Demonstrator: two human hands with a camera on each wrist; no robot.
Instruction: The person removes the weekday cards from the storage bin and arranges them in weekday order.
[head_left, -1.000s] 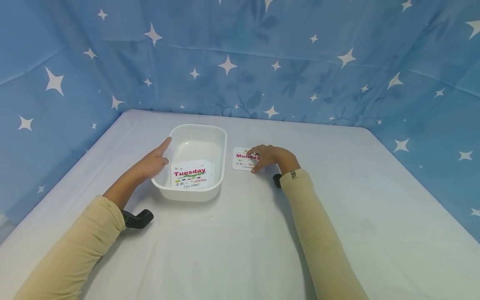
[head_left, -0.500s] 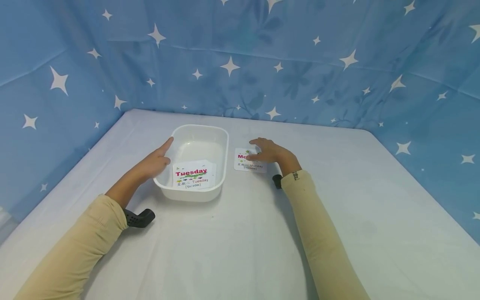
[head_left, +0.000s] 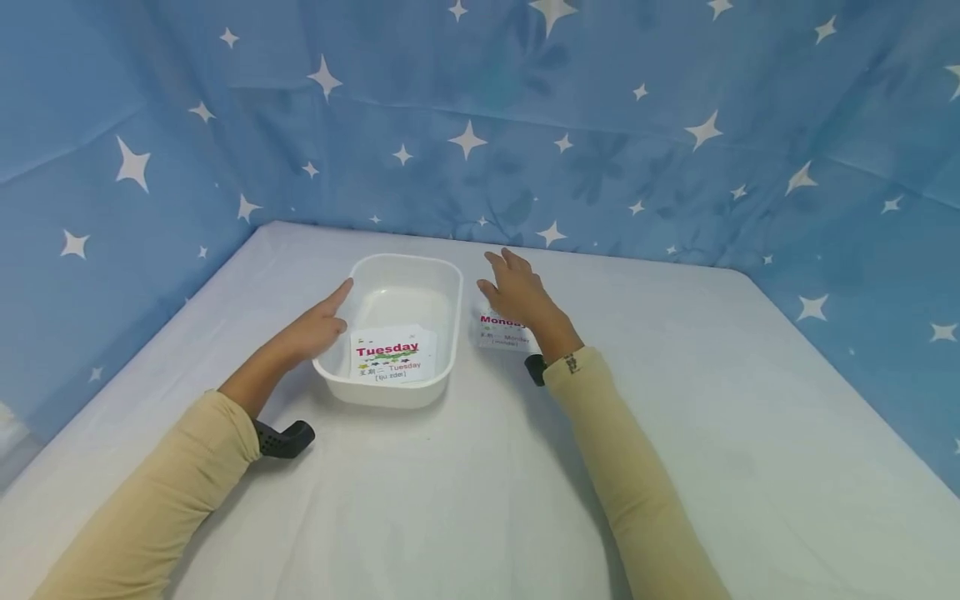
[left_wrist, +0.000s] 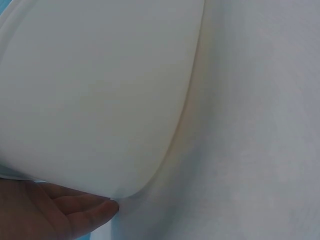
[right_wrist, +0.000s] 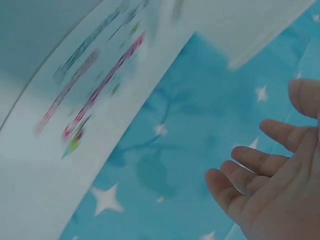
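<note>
White tub [head_left: 392,395], left of frame centre, with open left hand [head_left: 309,332] against its left side: best kept steady. Mid-frame, with right hand [head_left: 522,293] spread and empty above Monday card [head_left: 504,334] on the tabletop [head_left: 427,508], probably wise to pinch by an edge.

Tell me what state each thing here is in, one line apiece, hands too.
White tub: right way up, uncovered
Tuesday card: face up inside the tub
Monday card: face up, partly hidden
Left hand: touching the tub, index finger straight
Right hand: empty, fingers apart
White tablecloth: spread, lightly creased
</note>
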